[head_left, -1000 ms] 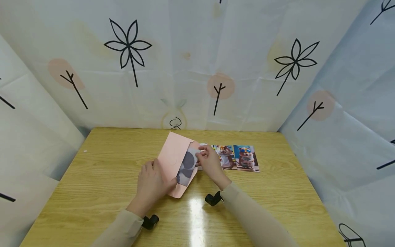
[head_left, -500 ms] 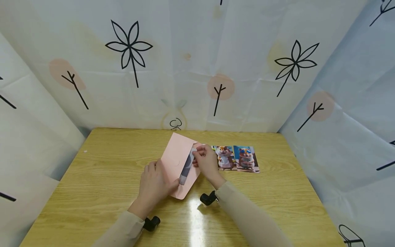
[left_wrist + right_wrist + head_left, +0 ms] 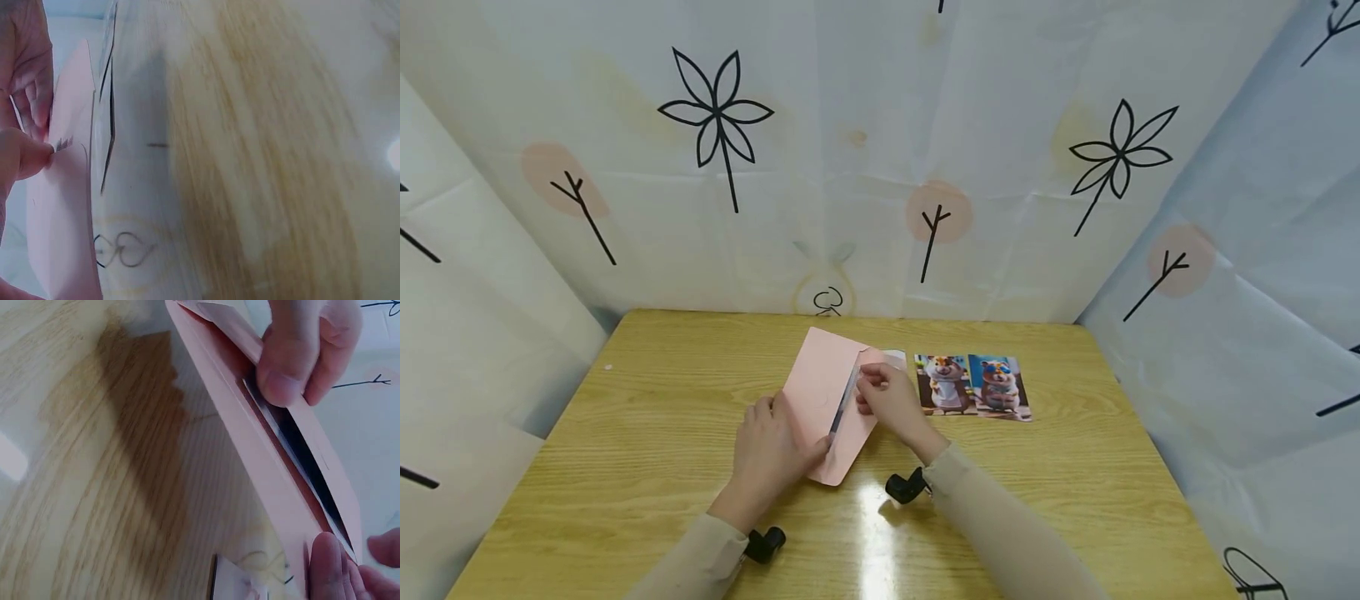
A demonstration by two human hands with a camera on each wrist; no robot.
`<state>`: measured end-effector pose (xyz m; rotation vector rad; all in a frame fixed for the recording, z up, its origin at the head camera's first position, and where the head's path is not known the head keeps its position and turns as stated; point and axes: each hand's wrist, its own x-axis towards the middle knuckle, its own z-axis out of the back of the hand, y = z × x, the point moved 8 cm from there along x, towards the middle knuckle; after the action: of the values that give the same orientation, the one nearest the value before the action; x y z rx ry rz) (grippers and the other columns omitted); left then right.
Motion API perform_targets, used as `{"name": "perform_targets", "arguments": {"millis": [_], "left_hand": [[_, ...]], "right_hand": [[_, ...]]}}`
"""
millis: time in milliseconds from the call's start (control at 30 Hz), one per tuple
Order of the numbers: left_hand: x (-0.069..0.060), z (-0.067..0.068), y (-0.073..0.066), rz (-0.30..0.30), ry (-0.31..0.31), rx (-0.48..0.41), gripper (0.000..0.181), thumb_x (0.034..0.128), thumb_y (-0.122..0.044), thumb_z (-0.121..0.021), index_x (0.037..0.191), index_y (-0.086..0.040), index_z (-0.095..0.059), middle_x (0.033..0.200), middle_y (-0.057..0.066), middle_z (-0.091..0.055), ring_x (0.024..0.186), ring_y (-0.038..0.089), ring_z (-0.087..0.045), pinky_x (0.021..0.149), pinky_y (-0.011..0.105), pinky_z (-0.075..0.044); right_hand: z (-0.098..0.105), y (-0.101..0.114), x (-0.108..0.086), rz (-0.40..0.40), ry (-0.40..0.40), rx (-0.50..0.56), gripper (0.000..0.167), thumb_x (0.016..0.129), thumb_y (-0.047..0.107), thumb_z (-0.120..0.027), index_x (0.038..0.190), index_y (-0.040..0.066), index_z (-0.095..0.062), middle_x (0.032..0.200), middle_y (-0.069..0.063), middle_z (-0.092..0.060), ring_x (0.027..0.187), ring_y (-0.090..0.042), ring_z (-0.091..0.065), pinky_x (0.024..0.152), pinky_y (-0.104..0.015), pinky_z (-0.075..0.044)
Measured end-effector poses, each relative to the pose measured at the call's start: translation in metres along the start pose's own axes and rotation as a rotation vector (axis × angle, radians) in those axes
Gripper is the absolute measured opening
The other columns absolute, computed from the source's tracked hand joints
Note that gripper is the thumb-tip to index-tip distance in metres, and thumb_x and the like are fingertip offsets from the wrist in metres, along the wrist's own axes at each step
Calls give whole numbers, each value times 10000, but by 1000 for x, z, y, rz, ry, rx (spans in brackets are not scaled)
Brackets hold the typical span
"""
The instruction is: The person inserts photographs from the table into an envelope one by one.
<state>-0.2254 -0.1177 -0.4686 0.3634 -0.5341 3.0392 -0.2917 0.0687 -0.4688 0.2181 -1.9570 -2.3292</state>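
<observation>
A pink envelope (image 3: 820, 379) is held tilted above the table, its slot facing right. My left hand (image 3: 771, 454) grips its left side, with the thumb at the slot. Only a thin dark strip of a photo card (image 3: 300, 447) shows inside the slot; the rest is hidden in the envelope. My right hand (image 3: 891, 408) has its fingers curled at the slot's upper part and pinches the card's end. In the left wrist view, the envelope (image 3: 59, 206) stands nearly edge-on.
Two hamster photos, one with an apron (image 3: 946, 383) and one with blue sunglasses (image 3: 997, 385), lie side by side on the wooden table (image 3: 1060, 467). A further pale card (image 3: 895, 357) lies partly hidden behind the envelope. A patterned cloth backdrop (image 3: 850, 167) encloses the table.
The photo card has slid left into the envelope, from a wide part showing to a thin strip. My right hand has moved left with it, while the left hand keeps its grip.
</observation>
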Motion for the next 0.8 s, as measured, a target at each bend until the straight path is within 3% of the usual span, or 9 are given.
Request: {"name": "perform_targets", "arguments": {"millis": [133, 267, 533, 800], "left_hand": [[2, -2, 12, 38, 29, -6, 1043, 673, -639, -730, 1269, 162, -428, 1106, 311, -492, 995, 441, -482, 814, 533, -427], [4, -1, 22, 70, 44, 2, 1038, 674, -641, -723, 1264, 159, -424, 1120, 321, -484, 988, 446, -480, 783, 544, -437], [6, 2, 29, 83, 50, 9, 1018, 679, -638, -714, 1251, 152, -422, 1109, 328, -486, 975, 449, -479, 773, 550, -433], [5, 5, 31, 48, 2, 4, 997, 674, -640, -719, 1203, 161, -452, 1058, 330, -511, 933, 454, -495, 765, 535, -429]], "right_hand": [[17, 6, -4, 59, -21, -72, 409, 943, 251, -638, 1294, 50, -575, 1052, -137, -604, 852, -342, -671, 709, -454, -556], [47, 7, -8, 81, -80, -137, 473, 916, 341, -667, 1300, 80, -576, 1066, -135, -617, 885, -370, -653, 707, -486, -548], [139, -22, -12, -34, -288, -373, 655, 833, 573, -666, 1320, 151, -547, 1104, -65, -624, 925, -230, -618, 687, -363, -524], [198, -47, -23, -125, -322, -414, 862, 810, 639, -637, 1439, 94, -412, 1231, -132, -545, 1082, -291, -554, 843, -447, -495]]}}
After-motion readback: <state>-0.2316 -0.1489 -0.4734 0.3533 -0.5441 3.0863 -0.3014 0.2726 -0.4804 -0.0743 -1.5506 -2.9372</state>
